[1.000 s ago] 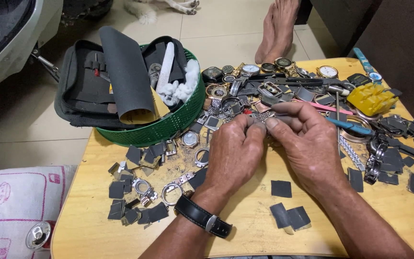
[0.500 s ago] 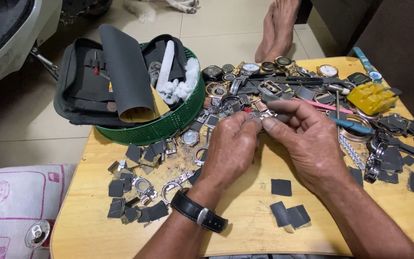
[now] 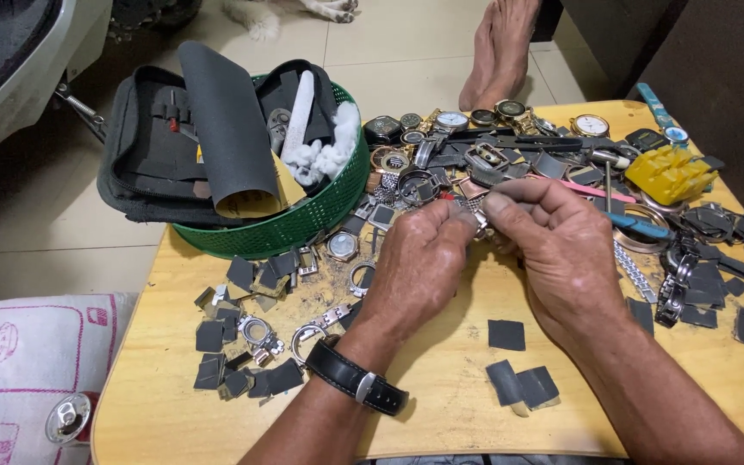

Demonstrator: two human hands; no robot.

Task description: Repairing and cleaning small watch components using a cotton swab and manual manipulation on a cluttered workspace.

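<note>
Both hands meet over the middle of a small wooden table (image 3: 441, 405). My left hand (image 3: 419, 267), with a black watch on its wrist, and my right hand (image 3: 557, 245) pinch a small metal watch part with a bit of link band (image 3: 478, 213) between their fingertips. Most of that part is hidden by the fingers. Around the hands lie loose watch cases, rings and dark sandpaper squares (image 3: 523, 383).
A green basket (image 3: 303, 226) at the back left holds a black pouch, rolled sandpaper and cotton. Watches and bands crowd the far edge (image 3: 475, 129). A yellow plastic holder (image 3: 669, 172) and blue-handled tool (image 3: 639, 226) lie right. Someone's bare foot (image 3: 501, 52) rests beyond the table.
Both hands have stayed together at the same spot, with only small finger shifts on the watch part. Nothing else on the table has moved.
</note>
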